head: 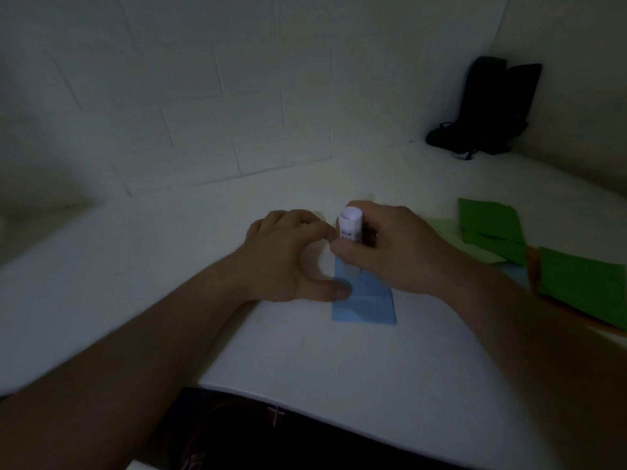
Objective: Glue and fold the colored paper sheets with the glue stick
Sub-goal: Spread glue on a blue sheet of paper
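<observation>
Glue stick (349, 225): lower end hidden behind right hand (393, 252); label print too blurred to read
Blue paper (364, 296): far end covered by both hands
Green sheet (583, 290): cut off at right edge
Black object (488, 110) in corner: too dark to identify

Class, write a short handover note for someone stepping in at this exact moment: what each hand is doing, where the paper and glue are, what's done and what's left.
Right hand: gripping the glue stick upright, its lower end on the blue paper.
Left hand: thumb pinning the blue paper's left edge to the white table.
Green sheets lie to the right, untouched.
Done: blue paper looks already folded.
Left: finish gluing blue, then do the green.
</observation>
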Available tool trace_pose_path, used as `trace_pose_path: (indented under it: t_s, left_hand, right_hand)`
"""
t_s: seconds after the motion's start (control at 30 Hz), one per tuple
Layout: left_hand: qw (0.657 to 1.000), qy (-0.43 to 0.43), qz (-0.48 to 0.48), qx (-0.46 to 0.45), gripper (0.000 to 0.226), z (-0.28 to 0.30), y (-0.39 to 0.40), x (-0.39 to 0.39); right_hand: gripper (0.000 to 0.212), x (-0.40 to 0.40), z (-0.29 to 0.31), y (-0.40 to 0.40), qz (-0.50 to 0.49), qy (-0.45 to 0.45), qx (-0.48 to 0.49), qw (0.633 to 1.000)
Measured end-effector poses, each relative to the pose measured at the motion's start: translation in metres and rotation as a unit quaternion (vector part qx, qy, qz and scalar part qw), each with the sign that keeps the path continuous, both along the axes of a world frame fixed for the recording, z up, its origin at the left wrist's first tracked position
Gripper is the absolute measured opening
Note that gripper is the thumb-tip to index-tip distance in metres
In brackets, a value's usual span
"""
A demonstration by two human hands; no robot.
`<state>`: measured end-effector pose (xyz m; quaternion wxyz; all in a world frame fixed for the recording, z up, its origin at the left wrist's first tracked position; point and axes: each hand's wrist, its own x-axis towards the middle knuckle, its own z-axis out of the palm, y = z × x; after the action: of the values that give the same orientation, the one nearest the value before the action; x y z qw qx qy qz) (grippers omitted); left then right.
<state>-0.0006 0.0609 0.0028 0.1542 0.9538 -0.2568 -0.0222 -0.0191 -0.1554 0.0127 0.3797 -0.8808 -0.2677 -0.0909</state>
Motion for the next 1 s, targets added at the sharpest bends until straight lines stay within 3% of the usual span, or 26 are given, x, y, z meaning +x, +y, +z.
trace_pose_path:
  t_s: [0.13, 0.4, 0.53, 0.7, 1.0]
  left_hand:
    - [1.000, 0.001, 0.003, 0.000, 0.086, 0.001, -0.001, 0.000]
    - [1.000, 0.003, 0.003, 0.008, 0.085, 0.003, -0.003, 0.000]
    - [1.000, 0.009, 0.003, 0.007, 0.087, 0.002, -0.001, 0.001]
    - [1.000, 0.013, 0.003, -0.004, 0.077, 0.002, -0.002, -0.001]
    - [1.000, -0.003, 0.004, 0.009, 0.088, 0.002, -0.002, -0.001]
  right_hand:
    - [0.033, -0.002, 0.000, 0.008, -0.001, -0.005, 0.000, 1.000]
    - [0.012, 0.000, 0.001, 0.014, -0.010, 0.023, 0.033, 0.999]
    - [0.024, 0.002, 0.006, 0.006, -0.063, -0.018, 0.067, 0.996]
    - [0.023, 0.000, 0.007, -0.001, -0.069, -0.011, 0.046, 0.997]
    - [0.021, -0.004, 0.000, 0.010, -0.013, 0.002, 0.005, 1.000]
